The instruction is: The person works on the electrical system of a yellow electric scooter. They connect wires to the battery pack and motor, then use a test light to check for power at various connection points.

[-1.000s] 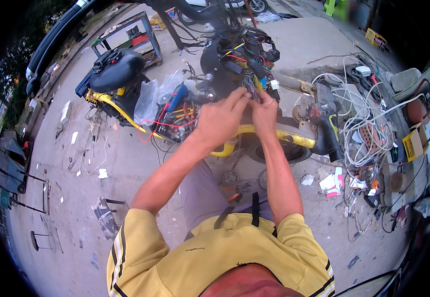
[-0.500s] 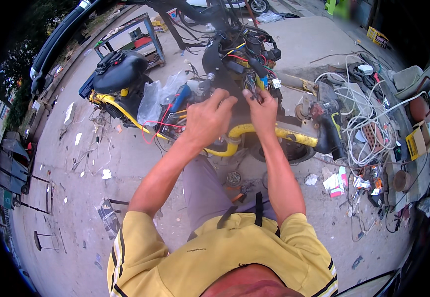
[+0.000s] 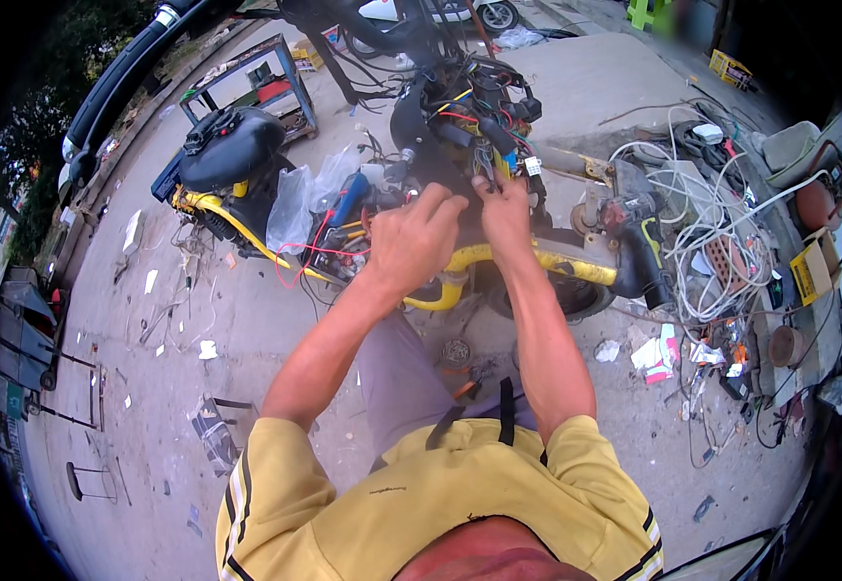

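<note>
A stripped scooter with a yellow tube frame point(image 3: 564, 261) lies across in front of me. Its front column point(image 3: 409, 124) carries a tangle of exposed coloured wires point(image 3: 455, 114). My right hand point(image 3: 506, 215) pinches thin wires point(image 3: 484, 157) hanging from that tangle, beside a white connector block point(image 3: 533, 166). Just left of it, my left hand point(image 3: 414, 237) is closed, thumb and fingertips together; whatever they hold is hidden. Red wires point(image 3: 316, 250), a blue-handled tool point(image 3: 350, 198) and a clear plastic bag point(image 3: 291, 208) lie on the frame left of this hand.
The black seat part point(image 3: 232, 150) is at the scooter's left end. Coiled white cable point(image 3: 721, 261), a yellow box point(image 3: 813, 271) and scraps litter the ground at right. A metal-framed stand point(image 3: 256, 92) is at far left. A wheel point(image 3: 576, 298) shows under the frame.
Both hands have shifted slightly, the right one a little left and its fingers turned more closed. The whole view has moved a little; the wires stay in the right hand's grip.
</note>
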### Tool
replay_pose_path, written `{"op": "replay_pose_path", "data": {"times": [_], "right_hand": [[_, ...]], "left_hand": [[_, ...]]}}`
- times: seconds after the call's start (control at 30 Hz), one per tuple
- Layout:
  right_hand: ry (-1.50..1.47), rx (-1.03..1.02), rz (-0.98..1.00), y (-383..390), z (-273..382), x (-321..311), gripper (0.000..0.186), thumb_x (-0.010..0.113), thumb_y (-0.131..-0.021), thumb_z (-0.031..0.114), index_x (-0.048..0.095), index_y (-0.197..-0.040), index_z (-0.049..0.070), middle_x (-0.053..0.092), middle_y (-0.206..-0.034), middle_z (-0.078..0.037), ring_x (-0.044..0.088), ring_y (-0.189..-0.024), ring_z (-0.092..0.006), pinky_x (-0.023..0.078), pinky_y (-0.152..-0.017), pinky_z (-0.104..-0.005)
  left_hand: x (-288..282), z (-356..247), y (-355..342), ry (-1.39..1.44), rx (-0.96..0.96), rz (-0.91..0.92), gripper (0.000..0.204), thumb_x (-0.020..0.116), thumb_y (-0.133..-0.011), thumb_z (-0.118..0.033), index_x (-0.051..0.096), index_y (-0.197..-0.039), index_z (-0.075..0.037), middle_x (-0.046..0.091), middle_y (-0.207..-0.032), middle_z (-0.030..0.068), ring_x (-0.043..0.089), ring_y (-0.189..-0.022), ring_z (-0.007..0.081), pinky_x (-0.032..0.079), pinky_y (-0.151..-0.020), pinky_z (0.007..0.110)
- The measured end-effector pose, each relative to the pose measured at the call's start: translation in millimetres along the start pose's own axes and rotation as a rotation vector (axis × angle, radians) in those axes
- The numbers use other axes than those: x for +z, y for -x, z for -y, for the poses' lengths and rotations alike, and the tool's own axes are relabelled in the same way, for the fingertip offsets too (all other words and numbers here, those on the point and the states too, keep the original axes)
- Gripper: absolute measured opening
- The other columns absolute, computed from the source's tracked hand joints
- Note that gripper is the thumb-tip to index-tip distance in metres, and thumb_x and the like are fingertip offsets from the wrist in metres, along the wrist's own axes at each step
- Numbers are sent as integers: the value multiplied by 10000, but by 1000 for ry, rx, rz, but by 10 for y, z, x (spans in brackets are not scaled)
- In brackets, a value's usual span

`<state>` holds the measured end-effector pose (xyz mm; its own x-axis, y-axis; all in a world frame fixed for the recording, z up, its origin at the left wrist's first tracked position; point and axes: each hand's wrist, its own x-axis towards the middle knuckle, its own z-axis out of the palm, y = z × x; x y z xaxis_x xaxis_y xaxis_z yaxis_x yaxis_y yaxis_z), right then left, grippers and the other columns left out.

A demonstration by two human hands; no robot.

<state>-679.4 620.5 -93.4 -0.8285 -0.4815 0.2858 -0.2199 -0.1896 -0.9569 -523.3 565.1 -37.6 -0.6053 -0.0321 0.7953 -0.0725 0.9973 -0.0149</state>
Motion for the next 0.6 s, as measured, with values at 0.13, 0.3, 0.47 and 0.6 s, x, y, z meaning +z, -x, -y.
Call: {"op": "replay_pose_path", "data": {"times": [0.13, 0.3, 0.47, 0.6], "right_hand": [[-260, 199, 140, 16, 152, -97, 290, 631, -1053, 114, 741, -1272, -40, 694, -1198, -131, 661, -1110, -228, 481, -1002, -365], [-286, 245, 226, 3, 203, -209, 268, 647, -1047, 117, 749, -1277, 25, 726, -1099, -23, 600, -967, -112, 457, -886, -302], [-275, 123, 182, 12, 112, -188, 268, 650, -1046, 93, 740, -1272, -19, 708, -1168, -59, 619, -1035, -141, 474, -924, -315], [-229, 47, 78, 17, -103, -97, 275, 661, -1038, 69, 731, -1273, -55, 642, -1280, -141, 657, -1134, -214, 507, -990, -358]], "left_hand": [[0, 16, 22, -8, -3, -13, 224, 721, -842, -2, 748, -1050, -81, 693, -969, 41, 685, -615, 248, 527, -546, 363], [34, 6, 12, -11, -16, -44, 232, 742, -821, 1, 744, -1039, -79, 694, -975, 50, 710, -749, 236, 541, -596, 361], [107, -31, -120, -34, -35, -130, 298, 795, -785, -31, 747, -1077, -63, 652, -1252, 127, 628, -1144, 345, 553, -868, 422], [269, -84, -204, -141, -62, -135, 337, 816, -779, -81, 747, -1107, -44, 500, -1544, 198, 462, -1378, 446, 485, -1047, 495]]}}
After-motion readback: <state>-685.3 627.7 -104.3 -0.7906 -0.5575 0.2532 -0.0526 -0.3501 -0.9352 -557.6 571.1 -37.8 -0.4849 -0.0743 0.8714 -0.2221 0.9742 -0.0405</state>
